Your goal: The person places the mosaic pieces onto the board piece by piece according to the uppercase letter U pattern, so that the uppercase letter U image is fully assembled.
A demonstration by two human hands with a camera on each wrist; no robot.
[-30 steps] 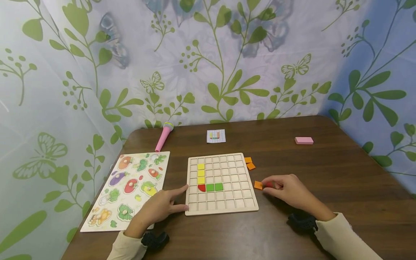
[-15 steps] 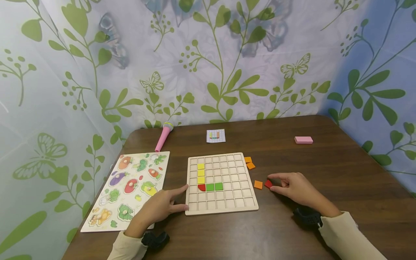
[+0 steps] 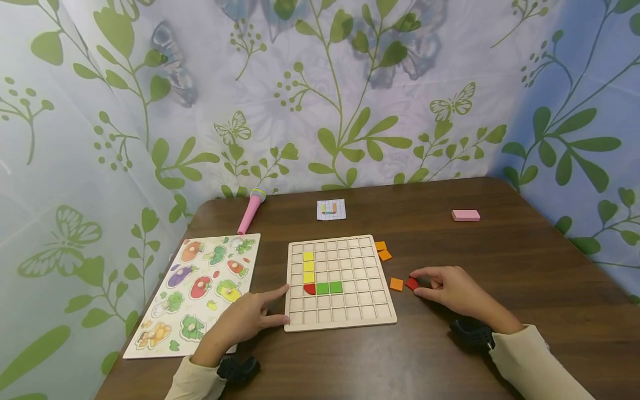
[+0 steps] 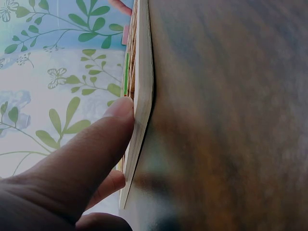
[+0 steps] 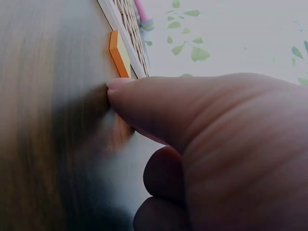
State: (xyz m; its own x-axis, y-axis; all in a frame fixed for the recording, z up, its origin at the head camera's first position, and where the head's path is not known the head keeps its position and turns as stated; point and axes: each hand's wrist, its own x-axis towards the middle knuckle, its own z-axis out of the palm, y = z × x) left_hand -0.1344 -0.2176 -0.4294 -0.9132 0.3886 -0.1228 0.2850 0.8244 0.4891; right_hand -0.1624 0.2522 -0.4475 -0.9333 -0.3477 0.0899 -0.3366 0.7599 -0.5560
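R hand [image 3: 452, 291]: narrow, thumb + index pinching red tile [image 3: 412, 283]
Tile loc.: on tbl [image 3: 345, 361], just R of orange tile [image 3: 396, 284]
L hand [image 3: 245, 316]: thumb/index wide apart, tips at L edge of grid board [image 3: 341, 300]

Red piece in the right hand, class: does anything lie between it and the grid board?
Yes: one orange square lies between the red piece, pinched by the right hand, and the grid board.

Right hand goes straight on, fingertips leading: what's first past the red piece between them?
Likely the lone orange tile, just beyond the red piece at the right hand; then the grid board. Fingertip height is hard to judge.
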